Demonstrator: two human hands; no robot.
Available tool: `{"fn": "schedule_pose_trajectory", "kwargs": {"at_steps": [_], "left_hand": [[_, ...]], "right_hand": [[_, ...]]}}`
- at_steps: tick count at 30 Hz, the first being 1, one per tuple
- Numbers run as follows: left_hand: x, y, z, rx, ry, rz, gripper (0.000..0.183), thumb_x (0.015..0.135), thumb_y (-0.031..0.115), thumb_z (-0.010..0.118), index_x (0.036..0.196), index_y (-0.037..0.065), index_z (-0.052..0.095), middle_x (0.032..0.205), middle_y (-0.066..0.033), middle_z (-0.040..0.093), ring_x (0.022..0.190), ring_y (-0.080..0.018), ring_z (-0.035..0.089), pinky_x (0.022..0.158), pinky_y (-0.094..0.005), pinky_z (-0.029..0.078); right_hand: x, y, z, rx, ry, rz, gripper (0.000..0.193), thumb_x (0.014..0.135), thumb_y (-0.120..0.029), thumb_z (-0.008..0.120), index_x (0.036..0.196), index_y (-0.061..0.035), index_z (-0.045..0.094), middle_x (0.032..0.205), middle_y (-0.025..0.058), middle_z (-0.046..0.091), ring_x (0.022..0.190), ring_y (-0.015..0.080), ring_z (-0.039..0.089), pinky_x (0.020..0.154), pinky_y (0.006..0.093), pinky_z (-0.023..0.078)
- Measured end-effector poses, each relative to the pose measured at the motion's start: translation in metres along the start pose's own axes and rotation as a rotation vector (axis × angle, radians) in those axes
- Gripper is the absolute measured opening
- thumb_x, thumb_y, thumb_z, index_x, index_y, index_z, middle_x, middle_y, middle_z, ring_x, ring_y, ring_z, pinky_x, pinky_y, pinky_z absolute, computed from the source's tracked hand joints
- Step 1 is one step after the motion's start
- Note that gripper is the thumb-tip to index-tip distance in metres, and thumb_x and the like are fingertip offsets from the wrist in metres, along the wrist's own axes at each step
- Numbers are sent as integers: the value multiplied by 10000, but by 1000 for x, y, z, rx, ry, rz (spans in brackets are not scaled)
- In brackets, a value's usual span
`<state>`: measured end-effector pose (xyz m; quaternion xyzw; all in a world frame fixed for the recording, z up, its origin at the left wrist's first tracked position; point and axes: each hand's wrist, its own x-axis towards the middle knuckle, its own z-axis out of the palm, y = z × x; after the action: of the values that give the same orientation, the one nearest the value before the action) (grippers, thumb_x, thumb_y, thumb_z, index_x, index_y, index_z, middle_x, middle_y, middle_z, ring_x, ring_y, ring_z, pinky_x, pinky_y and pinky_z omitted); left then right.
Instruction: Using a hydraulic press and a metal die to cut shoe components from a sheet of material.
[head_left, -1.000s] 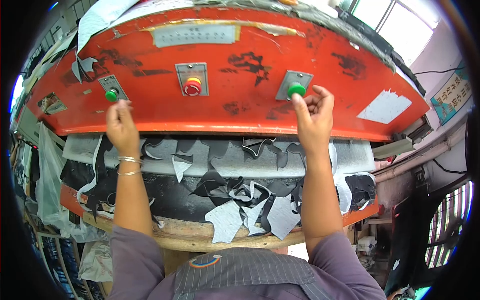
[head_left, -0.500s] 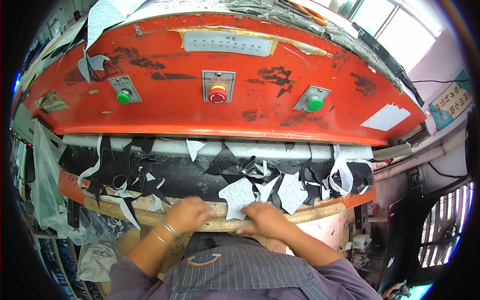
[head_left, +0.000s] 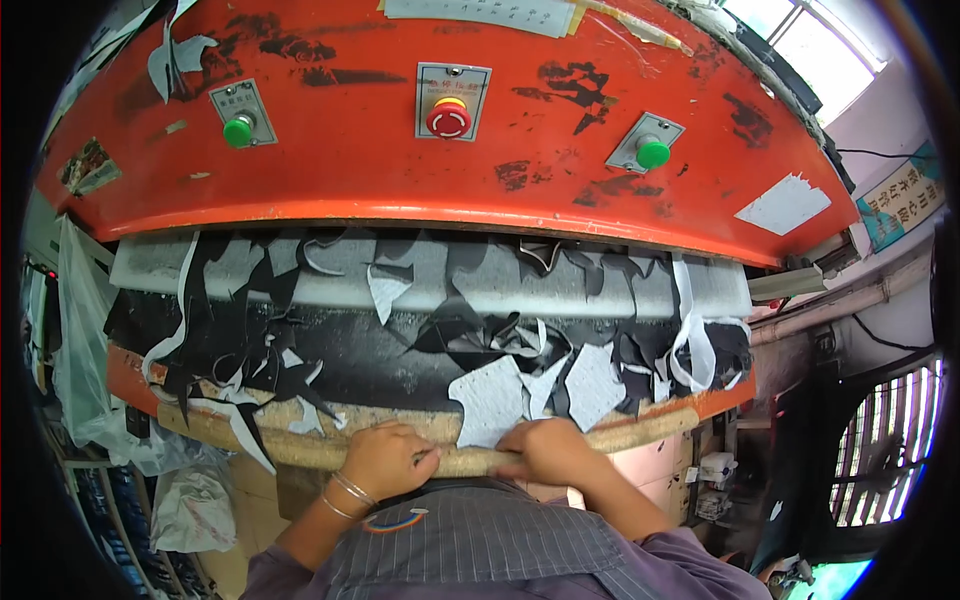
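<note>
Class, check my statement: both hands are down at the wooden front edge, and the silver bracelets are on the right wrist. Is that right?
Not quite: the silver bracelets are on the wrist of the left hand, not the right hand, as the head view shows. Both hands are down at the wooden front edge.

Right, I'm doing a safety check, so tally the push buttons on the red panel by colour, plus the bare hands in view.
Round green push buttons: 2
Round red push button with yellow collar: 1
Bare left hand and bare right hand: 2
Total: 5
</note>
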<state>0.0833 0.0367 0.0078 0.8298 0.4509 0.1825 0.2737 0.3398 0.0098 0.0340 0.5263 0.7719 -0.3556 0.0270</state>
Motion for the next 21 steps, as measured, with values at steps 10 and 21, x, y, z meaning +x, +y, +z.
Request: {"fn": "schedule_pose_trajectory", "kwargs": {"at_steps": [10, 21], "left_hand": [[151, 3, 6, -811, -349, -211, 235, 938, 159, 559, 1120, 23, 620, 1011, -64, 669, 799, -108, 610, 733, -277, 513], [188, 17, 34, -1407, -386, 24, 601, 903, 110, 618, 1422, 46, 322, 1198, -171, 552, 827, -114, 583, 704, -263, 511]], "right_hand": [[151, 58, -148, -127, 567, 694, 789, 707, -578, 653, 1276, -47, 522, 1379, 306, 357, 1243, 434, 390, 987, 516, 395], [44, 63, -93, 559, 509, 7, 487, 743, -340, 671, 1026, 56, 647, 1217, 301, 425, 1148, 411, 447, 996, 435, 360]]}}
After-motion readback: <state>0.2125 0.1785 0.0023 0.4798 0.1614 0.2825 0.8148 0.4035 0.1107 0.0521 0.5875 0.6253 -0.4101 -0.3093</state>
